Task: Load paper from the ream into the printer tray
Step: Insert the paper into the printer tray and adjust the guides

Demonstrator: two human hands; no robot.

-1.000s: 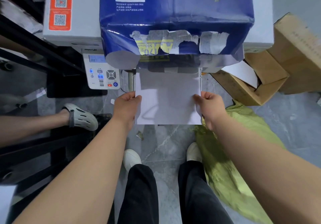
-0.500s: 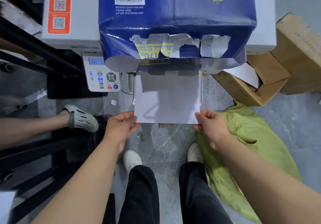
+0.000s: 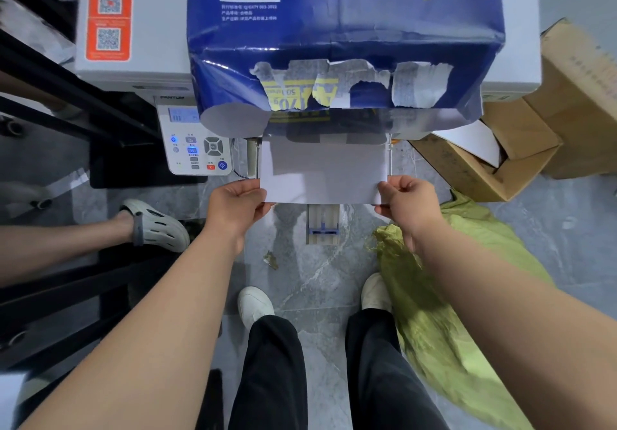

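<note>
A white paper stack (image 3: 324, 172) lies in the printer tray, and its far end is hidden under the torn blue ream wrapper (image 3: 344, 35) that sits on the white printer (image 3: 133, 29). My left hand (image 3: 237, 209) pinches the stack's near left corner. My right hand (image 3: 409, 206) pinches its near right corner. The tray's left rail (image 3: 252, 159) runs along the sheet's edge. The tray extension (image 3: 323, 226), with its blue stop, sticks out below the paper's near edge.
The printer's control panel (image 3: 197, 142) is left of the tray. Open cardboard boxes (image 3: 484, 162) stand at the right, above a green bag (image 3: 444, 296) on the floor. Another person's foot in a grey clog (image 3: 157, 226) and a black frame (image 3: 66, 95) are at the left.
Both hands shifted from the paper's sides to its near corners. The stack has slid farther in toward the printer, and the tray extension now shows below it.
</note>
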